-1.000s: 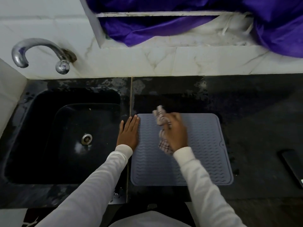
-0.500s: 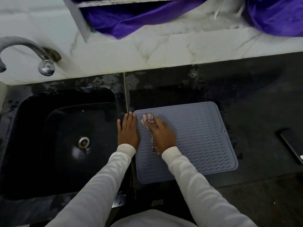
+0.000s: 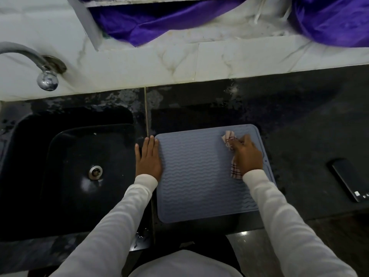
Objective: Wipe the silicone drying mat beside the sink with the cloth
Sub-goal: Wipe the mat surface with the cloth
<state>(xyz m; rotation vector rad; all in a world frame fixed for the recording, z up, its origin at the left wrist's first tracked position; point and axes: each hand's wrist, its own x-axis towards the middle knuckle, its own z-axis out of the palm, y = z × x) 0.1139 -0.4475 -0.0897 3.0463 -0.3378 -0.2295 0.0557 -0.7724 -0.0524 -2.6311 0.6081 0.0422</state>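
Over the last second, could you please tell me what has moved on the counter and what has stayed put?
The right hand, gripping the checked cloth, first swept left to the mat's sink-side edge, then right across the grey mat to its far right corner. The left hand stayed flat at the mat's left edge, beside the sink. Mat and phone look unmoved; the camera shifted a little.

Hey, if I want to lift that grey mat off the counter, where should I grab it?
Probably the mat's near left corner, from the front. It lies flat, and that corner is bare; the left hand presses its left edge, the right hand and cloth cover its far right.
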